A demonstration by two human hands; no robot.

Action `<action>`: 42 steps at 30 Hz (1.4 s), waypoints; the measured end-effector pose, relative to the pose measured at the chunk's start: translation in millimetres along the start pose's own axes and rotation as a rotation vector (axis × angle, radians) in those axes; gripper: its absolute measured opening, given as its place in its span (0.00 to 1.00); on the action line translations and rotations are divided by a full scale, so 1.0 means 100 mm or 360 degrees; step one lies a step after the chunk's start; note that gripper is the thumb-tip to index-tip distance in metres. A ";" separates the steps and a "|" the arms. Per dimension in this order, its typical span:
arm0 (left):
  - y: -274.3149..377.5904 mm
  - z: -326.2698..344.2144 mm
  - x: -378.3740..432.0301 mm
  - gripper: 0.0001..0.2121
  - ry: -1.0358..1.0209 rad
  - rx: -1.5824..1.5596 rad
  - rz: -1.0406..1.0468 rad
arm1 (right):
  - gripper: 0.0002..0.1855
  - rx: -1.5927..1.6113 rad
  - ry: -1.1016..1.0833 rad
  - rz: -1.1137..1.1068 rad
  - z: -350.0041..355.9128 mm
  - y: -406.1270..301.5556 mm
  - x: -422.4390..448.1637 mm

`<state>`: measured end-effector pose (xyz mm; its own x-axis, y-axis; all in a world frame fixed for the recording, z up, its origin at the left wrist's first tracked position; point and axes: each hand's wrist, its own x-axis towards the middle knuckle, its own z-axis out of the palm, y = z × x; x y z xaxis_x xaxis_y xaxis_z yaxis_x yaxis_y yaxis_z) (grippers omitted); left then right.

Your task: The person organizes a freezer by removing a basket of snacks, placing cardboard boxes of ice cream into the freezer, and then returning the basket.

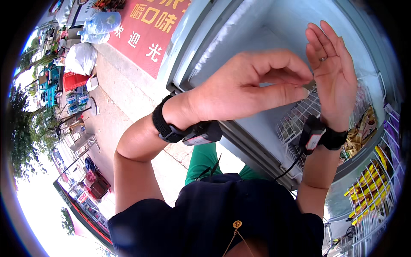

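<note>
My left hand point(257, 85) reaches across from the left, back upward, its fingers curled and a small gap between thumb and fingertips. Nothing shows between them. My right hand point(335, 70) is raised, palm toward me, fingers extended and a ring on one; it is empty. The left fingertips are close to the right palm; whether they touch is unclear. Both wrists wear black straps with small boxes. Beneath the hands is an open chest freezer point(279, 35) with frost along its inner wall. In it are a white wire basket point(293, 112) and gold-brown packages point(364, 127), partly hidden by my right arm.
A wire rack point(366, 208) with yellow snack packets point(369, 189) stands at the right. A red mat point(141, 35) bearing writing lies left of the freezer. Farther left are a white sack point(81, 59), a red crate point(74, 81) and bottle packs point(77, 101) on the pavement.
</note>
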<state>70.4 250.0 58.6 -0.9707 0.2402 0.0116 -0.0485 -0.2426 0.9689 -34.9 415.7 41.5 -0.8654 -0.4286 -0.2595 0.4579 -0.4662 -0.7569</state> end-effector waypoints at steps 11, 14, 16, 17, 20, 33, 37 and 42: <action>-0.48 -1.93 -2.90 0.11 0.1736 -0.0433 -0.0138 | 0.18 -0.0439 -0.0570 0.0851 1.10 1.09 -1.55; -1.30 -2.33 -3.46 0.10 0.1943 -0.0649 -0.0443 | 0.16 -0.0668 -0.0531 0.1061 1.27 1.69 -1.69; -1.71 -2.43 -3.83 0.09 0.2063 -0.0827 -0.0640 | 0.16 -0.0745 -0.0466 0.1218 1.38 2.04 -1.75; -1.86 -2.48 -4.01 0.09 0.2102 -0.0919 -0.0685 | 0.16 -0.0775 -0.0450 0.1254 1.42 2.22 -1.75; -2.00 -2.39 -4.39 0.10 0.2157 -0.1025 -0.0793 | 0.18 -0.0806 -0.0366 0.1292 1.52 2.65 -1.75; -1.83 -1.74 -5.72 0.11 0.2346 -0.0973 -0.0908 | 0.13 -0.1019 -0.0554 0.1262 1.52 3.31 -2.42; -1.70 -1.53 -5.89 0.11 0.2193 -0.0853 -0.0932 | 0.12 -0.0980 -0.0524 0.1259 1.26 3.55 -2.65; -1.84 -1.58 -6.07 0.11 0.2153 -0.0778 -0.1032 | 0.12 -0.0915 -0.0377 0.1340 1.11 3.89 -2.76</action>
<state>631.5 0.5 -165.4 -0.2259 -0.4992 -0.8365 -0.3312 -0.7682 0.5478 404.7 266.7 -115.2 -0.2213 -0.6136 -0.7580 0.6744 0.4652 -0.5735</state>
